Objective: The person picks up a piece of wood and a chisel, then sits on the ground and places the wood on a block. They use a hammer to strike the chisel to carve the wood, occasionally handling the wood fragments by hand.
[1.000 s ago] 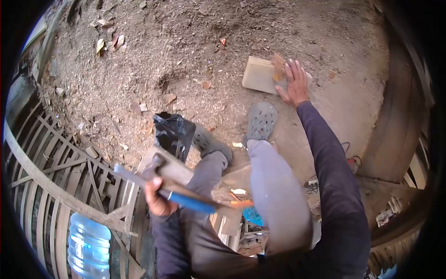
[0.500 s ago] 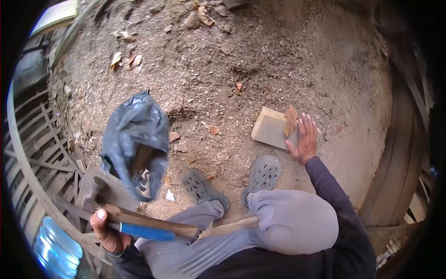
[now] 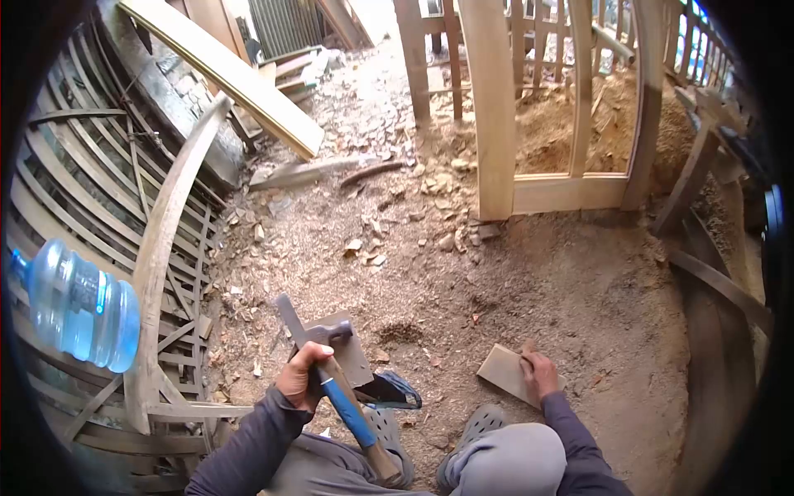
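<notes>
My left hand (image 3: 304,374) is wrapped around two tools held together. One is a hammer (image 3: 332,332) with a wooden handle; the other is a chisel (image 3: 347,412) with a blue handle and a flat metal blade pointing up and left. On the right, a pale wooden block (image 3: 503,374) lies on the ground. My right hand (image 3: 542,377) rests over its far end, fingers bent in a pinch at a small brown dry leaf (image 3: 529,345). Behind the hammer head lies a grey board (image 3: 354,360), with a dark plastic bag (image 3: 392,388) beside it, near my shoe.
A blue water jug (image 3: 85,306) and a slatted wooden frame (image 3: 178,198) stand on the left. Ahead is an upright wooden frame (image 3: 495,116), with a long plank (image 3: 240,83) leaning at the upper left. Wood chips cover the ground (image 3: 322,256).
My view has tilted up, bringing the jug and the upright frame into sight. My right hand's fingers have gone from stretched out to bent at the leaf. The tools in my left hand now slant more steeply.
</notes>
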Demonstrator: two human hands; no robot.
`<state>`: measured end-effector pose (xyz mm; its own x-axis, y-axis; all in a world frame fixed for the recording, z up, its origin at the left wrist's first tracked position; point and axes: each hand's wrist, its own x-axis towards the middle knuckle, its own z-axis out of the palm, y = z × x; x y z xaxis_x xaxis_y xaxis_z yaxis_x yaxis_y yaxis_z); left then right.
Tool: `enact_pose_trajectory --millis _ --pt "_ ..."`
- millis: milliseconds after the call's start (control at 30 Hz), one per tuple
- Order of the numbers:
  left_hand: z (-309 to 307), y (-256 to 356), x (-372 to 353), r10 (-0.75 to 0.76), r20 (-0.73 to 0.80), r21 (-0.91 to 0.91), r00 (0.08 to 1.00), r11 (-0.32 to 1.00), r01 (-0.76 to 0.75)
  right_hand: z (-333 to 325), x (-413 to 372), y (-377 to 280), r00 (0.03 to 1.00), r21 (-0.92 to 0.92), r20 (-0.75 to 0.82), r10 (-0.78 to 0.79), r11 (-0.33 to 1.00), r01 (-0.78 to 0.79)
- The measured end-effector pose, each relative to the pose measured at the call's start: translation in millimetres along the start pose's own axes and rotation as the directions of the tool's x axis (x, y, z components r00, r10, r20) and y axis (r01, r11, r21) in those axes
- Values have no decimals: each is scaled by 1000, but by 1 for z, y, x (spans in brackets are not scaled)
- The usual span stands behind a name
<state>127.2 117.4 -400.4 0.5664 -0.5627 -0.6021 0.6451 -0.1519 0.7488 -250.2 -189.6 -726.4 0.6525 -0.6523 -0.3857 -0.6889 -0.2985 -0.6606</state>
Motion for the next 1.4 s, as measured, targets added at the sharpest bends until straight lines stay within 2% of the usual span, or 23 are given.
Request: enact_pose_trajectory --millis 67,100,133,200,267,333,367,433,467,500,533,633,733,767,833,900,933,1000,1067,1167,1267,1367,1400 --pt "-2 -3 -5 9 26 16 1000 1000 -9 -32 29 28 972 -310 -93 218 921 -236" --pt "0 -3 -6 26 38 21 999 999 -27 -49 19 0 846 -300 -510 154 890 -343" --pt "3 -2 -10 35 52 24 998 999 -36 -71 4 -37 560 -250 -827 50 860 -445" --pt "22 3 -26 74 69 16 995 997 -76 -100 12 -30 417 -217 -891 -178 975 -46" --pt "41 8 -35 152 112 -8 982 988 -152 -141 -43 -142 722 -72 -658 -213 973 221" --pt "19 -8 3 156 234 -64 960 987 -145 -152 -88 -227 911 395 -272 -310 828 399" --pt "33 -13 7 261 298 -209 918 956 -205 -152 -101 -253 867 391 -153 -474 777 494" --pt "61 -15 8 240 448 -270 861 955 -125 -157 -130 -304 688 442 65 -723 639 630" --pt "82 -17 5 228 379 -275 897 953 -126 -158 -132 -318 619 234 126 -775 629 741" --pt "93 -17 8 142 455 -234 879 972 -36 -156 -138 -328 615 308 150 -774 627 715" --pt "111 -17 0 117 466 -170 877 985 -41 -167 -156 -350 704 256 311 -638 770 585" --pt "160 -34 12 253 362 -35 897 966 -258 -160 -167 -346 811 -98 93 -578 805 585" --pt "211 -58 15 203 464 -78 862 979 -189 -149 -168 -316 831 -64 -253 -495 866 497" --pt "226 -68 18 277 471 -30 838 954 -298 -144 -162 -299 811 -7 -376 -448 877 480" --pt "251 -81 9 204 529 7 824 970 -244 -145 -159 -270 776 21 -481 -407 880 474" --pt "269 -101 24 199 690 -55 696 973 -223 -150 -164 -243 770 26 -546 -332 911 411" --pt "277 -112 34 194 758 -83 623 976 -203 -153 -163 -225 793 144 -551 -260 906 397" --pt "280 -133 62 194 652 81 733 943 -322 -158 -174 -193 859 567 -506 75 779 266" --pt "273 -143 80 179 616 190 767 911 -366 -153 -177 -133 767 614 -601 225 744 263" --pt "259 -148 115 -61 720 253 691 950 -180 -137 -203 -30 655 595 -631 417 801 63" --pt "254 -164 145 -77 774 338 628 890 -307 -100 -236 67 559 574 -626 543 807 -140" --pt "254 -175 179 -187 753 418 631 876 -240 -63 -260 141 485 311 -653 582 789 -529" --pt "254 -176 187 -199 742 431 640 873 -227 -50 -263 149 482 242 -676 557 786 -570"
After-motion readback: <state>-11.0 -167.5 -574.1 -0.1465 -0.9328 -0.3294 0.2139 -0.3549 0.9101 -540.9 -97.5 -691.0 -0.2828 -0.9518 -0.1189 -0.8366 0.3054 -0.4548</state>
